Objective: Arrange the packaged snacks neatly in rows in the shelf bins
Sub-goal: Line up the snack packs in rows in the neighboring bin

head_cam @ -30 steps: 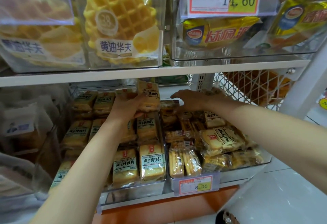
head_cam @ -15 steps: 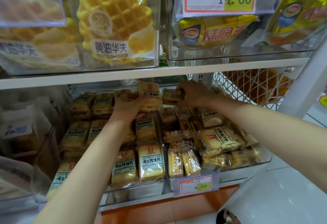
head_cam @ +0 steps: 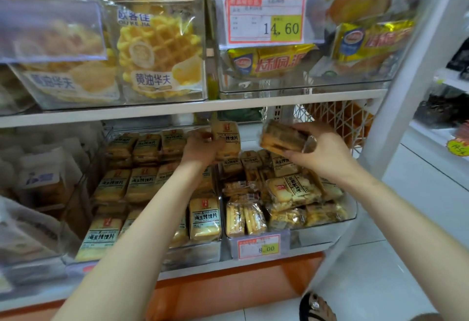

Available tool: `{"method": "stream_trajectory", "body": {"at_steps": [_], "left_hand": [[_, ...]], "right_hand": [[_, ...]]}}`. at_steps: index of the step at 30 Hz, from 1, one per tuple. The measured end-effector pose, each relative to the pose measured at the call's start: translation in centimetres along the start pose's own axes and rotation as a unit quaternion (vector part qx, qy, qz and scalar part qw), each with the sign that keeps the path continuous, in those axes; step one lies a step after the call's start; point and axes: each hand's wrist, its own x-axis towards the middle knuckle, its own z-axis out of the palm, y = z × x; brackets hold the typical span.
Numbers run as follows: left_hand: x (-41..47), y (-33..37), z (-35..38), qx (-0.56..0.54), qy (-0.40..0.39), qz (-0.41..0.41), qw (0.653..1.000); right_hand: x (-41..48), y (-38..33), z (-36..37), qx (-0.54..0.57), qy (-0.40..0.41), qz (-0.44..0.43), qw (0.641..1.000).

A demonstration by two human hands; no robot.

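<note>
Head view: the left hand (head_cam: 203, 148) grips an upright yellow snack pack (head_cam: 227, 140) at the back of the left bin (head_cam: 193, 254). Beside it, the right hand (head_cam: 319, 153) pinches a brown cracker pack (head_cam: 281, 138), lifted above the jumbled right bin (head_cam: 351, 209).

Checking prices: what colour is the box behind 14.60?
Yellow, on the price tag; head view.

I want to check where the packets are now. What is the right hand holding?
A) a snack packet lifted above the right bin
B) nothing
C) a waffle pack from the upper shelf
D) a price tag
A: the right hand grips a blurred snack packet raised above the right bin.
</note>
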Motion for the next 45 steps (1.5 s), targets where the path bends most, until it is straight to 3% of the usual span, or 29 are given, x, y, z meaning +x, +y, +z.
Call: {"method": "stream_trajectory", "body": {"at_steps": [8,13,17,19,22,24,25,28,32,35,36,39,41,45], "left_hand": [[2.1,0.5,4.0,0.177,0.014,0.075,0.981],[4.4,0.9,6.5,0.351,-0.027,0.020,0.936],[4.9,0.8,6.6,0.533,-0.059,0.077,0.840],[5.4,1.3,5.9,0.569,-0.080,0.126,0.808],[6.9,1.7,4.5,0.546,-0.222,0.173,0.789],[7.4,1.6,3.8,0.566,-0.329,0.147,0.742],[7.3,1.6,3.7,0.594,-0.345,0.139,0.714],[7.3,0.8,4.0,0.660,-0.292,0.200,0.663],[8.1,-0.2,5.1,0.688,-0.262,0.220,0.640],[8.4,0.5,5.3,0.678,-0.291,0.162,0.655],[8.4,0.7,5.2,0.642,-0.300,0.158,0.688],[6.4,2.1,4.0,0.440,-0.241,0.195,0.843],[3.5,2.9,2.7,0.304,-0.203,0.221,0.904],[-2.4,3.0,1.7,0.258,-0.257,0.216,0.906]], "right_hand": [[-1.4,2.5,0.0,-0.008,0.003,0.028,1.000],[-1.1,3.5,-0.7,0.007,0.027,0.047,0.999],[-1.1,3.6,-0.5,0.003,0.024,0.031,0.999],[-1.1,3.6,-0.6,0.000,0.028,0.021,0.999],[-1.1,3.7,-0.8,0.001,0.031,0.011,0.999],[-1.1,3.7,-0.7,0.002,0.028,0.011,1.000],[-1.2,3.8,-0.6,0.001,0.026,0.012,1.000],[-1.2,3.9,-0.5,0.001,0.025,0.016,1.000],[-1.1,4.2,-0.2,0.001,0.022,0.017,1.000],[-1.2,4.1,-0.2,0.008,0.017,0.019,1.000],[-1.2,4.0,-0.1,0.011,0.017,0.016,1.000],[-1.0,3.9,-0.1,0.012,0.014,0.006,1.000],[-0.9,3.5,0.0,0.019,0.000,0.007,1.000],[-0.5,2.4,0.6,0.099,-0.021,0.042,0.994]]}}
